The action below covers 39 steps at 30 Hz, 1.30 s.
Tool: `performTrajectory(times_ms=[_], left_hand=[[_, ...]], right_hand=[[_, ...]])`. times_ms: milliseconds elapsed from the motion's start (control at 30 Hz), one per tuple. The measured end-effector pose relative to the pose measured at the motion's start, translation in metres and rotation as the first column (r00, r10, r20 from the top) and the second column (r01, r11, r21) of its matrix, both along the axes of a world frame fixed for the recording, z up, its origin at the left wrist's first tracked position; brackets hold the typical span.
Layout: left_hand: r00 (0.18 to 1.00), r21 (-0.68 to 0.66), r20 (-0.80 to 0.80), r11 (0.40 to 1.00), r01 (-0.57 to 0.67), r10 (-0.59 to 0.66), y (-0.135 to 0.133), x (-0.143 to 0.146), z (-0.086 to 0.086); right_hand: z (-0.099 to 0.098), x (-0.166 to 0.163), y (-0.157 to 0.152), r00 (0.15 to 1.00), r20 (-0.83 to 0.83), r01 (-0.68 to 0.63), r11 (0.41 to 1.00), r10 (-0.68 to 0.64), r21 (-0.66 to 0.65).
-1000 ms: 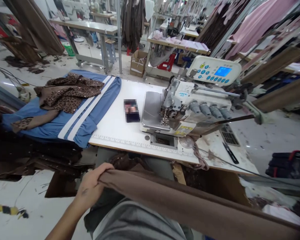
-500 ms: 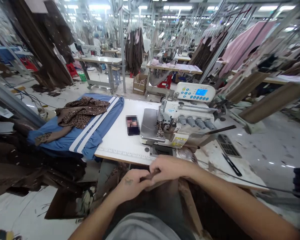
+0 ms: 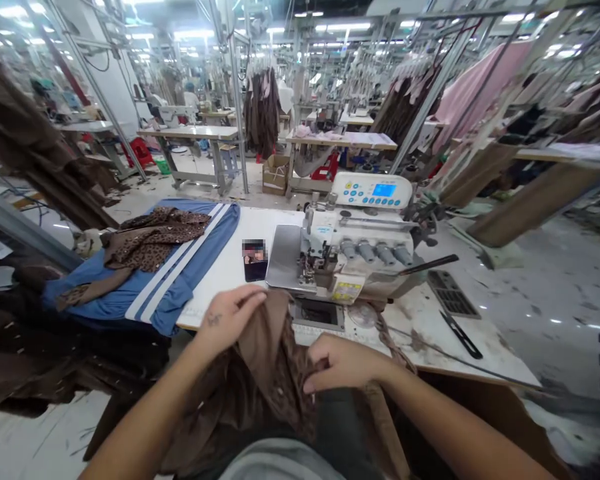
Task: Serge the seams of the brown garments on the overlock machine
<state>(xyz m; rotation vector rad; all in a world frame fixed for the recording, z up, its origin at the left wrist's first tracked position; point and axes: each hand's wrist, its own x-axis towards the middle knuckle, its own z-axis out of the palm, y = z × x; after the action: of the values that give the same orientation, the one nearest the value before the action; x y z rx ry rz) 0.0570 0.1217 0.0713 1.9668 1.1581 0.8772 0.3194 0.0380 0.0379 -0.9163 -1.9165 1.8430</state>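
Note:
My left hand (image 3: 227,320) pinches the upper edge of a brown fabric piece (image 3: 263,373) at the front edge of the white sewing table (image 3: 225,273). Lower and to the right, my right hand (image 3: 343,363) is closed on the same fabric, which hangs down over my lap. The white overlock sewing machine (image 3: 350,257) stands just beyond both hands, its metal bed (image 3: 285,257) to the left of the needle. A dark phone (image 3: 255,261) lies flat beside the bed.
A leopard-print garment (image 3: 153,240) lies on blue striped cloth (image 3: 130,293) over the table's left end. Black scissors (image 3: 460,333) and a dark grid tray (image 3: 451,293) sit at right. Dark brown fabric (image 3: 40,347) is heaped at left. Further tables and hanging garments fill the background.
My hands were pinched together low over my lap; now they are apart, lifting brown fabric up to the table's front edge. A second ago only my left hand gripped a stretched brown strip.

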Motion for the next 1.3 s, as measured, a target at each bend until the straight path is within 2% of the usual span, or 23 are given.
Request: performTrajectory(times_ms=[67,100,133,200,233,300,400,467,533,600,667,700,733,800,833,900,967,1033,1100,1167,1233,1267,1300], left_hand=[[0.986,0.149,-0.048,0.977,-0.151,0.16,0.024,-0.003,0.011],[0.974,0.253,-0.052,0.946,-0.2,0.22,0.032,-0.002,0.012],[0.973,0.364,-0.06,0.912,-0.189,0.225,0.036,0.001,0.009],[0.986,0.543,-0.141,0.84,0.006,0.084,0.034,0.014,-0.004],[0.979,0.573,-0.202,0.809,0.129,-0.014,0.031,0.02,-0.013],[0.955,0.541,-0.269,0.8,0.258,-0.126,0.024,0.031,-0.03],[0.972,0.512,-0.231,0.843,0.165,-0.05,0.027,0.037,-0.042],[0.977,0.496,-0.212,0.857,0.138,-0.034,0.036,0.037,-0.038],[0.975,0.483,-0.219,0.866,0.134,-0.029,0.042,0.034,-0.03],[0.981,0.497,-0.195,0.864,0.084,0.017,0.039,0.027,-0.026],[0.988,0.578,-0.113,0.816,-0.019,0.102,0.024,0.019,-0.031],[0.99,0.641,-0.057,0.765,-0.065,0.131,0.014,0.015,-0.037],[0.991,0.705,-0.009,0.704,-0.088,0.133,0.003,0.013,-0.045],[0.997,0.803,0.011,0.593,-0.056,0.079,-0.016,0.013,-0.062],[0.998,0.828,-0.004,0.561,-0.027,0.055,-0.023,0.015,-0.07],[0.998,0.837,-0.033,0.547,0.0,0.05,-0.025,0.018,-0.078],[0.996,0.825,-0.058,0.565,0.009,0.068,-0.016,0.015,-0.073],[0.995,0.793,-0.097,0.605,0.071,0.01,-0.004,0.005,-0.057],[0.991,0.735,-0.106,0.664,0.137,-0.087,0.007,-0.007,-0.036],[0.991,0.682,-0.01,0.724,0.105,-0.134,0.014,-0.012,-0.015],[0.989,0.629,0.088,0.777,0.039,-0.121,0.019,-0.003,0.002],[0.986,0.604,0.098,0.796,0.047,-0.133,0.022,0.007,0.008],[0.984,0.579,0.076,0.81,0.088,-0.161,0.025,0.019,0.012]], right_hand=[[-0.005,-0.001,0.006,0.965,-0.115,0.243,0.969,-0.236,0.048],[-0.009,-0.002,0.01,0.888,-0.197,0.433,0.9,-0.415,0.054],[-0.014,-0.004,0.015,0.764,-0.279,0.615,0.788,-0.582,0.041],[-0.028,-0.009,0.024,0.479,-0.39,0.85,0.527,-0.786,-0.017],[-0.036,-0.011,0.027,0.382,-0.417,0.898,0.438,-0.825,-0.043],[-0.051,-0.015,0.031,0.298,-0.44,0.931,0.359,-0.847,-0.061],[-0.067,-0.016,0.029,0.24,-0.461,0.947,0.31,-0.854,-0.082],[-0.073,-0.014,0.024,0.22,-0.465,0.949,0.299,-0.858,-0.101],[-0.073,-0.013,0.016,0.187,-0.483,0.968,0.245,-0.855,-0.058],[-0.07,-0.015,0.006,0.225,-0.539,0.971,0.141,-0.812,0.192],[-0.064,-0.021,-0.001,0.378,-0.509,0.831,0.041,-0.773,0.555],[-0.06,-0.025,-0.002,0.455,-0.439,0.719,0.028,-0.775,0.694],[-0.056,-0.03,-0.002,0.509,-0.353,0.622,0.052,-0.785,0.781],[-0.046,-0.042,0.002,0.549,-0.211,0.505,0.12,-0.809,0.855],[-0.041,-0.048,0.004,0.564,-0.172,0.472,0.145,-0.808,0.87],[-0.032,-0.058,0.009,0.61,-0.144,0.42,0.164,-0.779,0.893],[-0.027,-0.063,0.012,0.64,-0.155,0.404,0.157,-0.753,0.901],[-0.023,-0.065,0.014,0.649,-0.207,0.454,0.154,-0.732,0.878],[-0.022,-0.065,0.014,0.647,-0.258,0.549,0.204,-0.718,0.81],[-0.022,-0.066,0.011,0.682,-0.26,0.611,0.337,-0.684,0.717],[-0.025,-0.067,0.003,0.758,-0.224,0.6,0.521,-0.612,0.608],[-0.028,-0.066,-0.004,0.789,-0.218,0.585,0.591,-0.575,0.556],[-0.033,-0.065,-0.011,0.801,-0.228,0.581,0.627,-0.554,0.518]])
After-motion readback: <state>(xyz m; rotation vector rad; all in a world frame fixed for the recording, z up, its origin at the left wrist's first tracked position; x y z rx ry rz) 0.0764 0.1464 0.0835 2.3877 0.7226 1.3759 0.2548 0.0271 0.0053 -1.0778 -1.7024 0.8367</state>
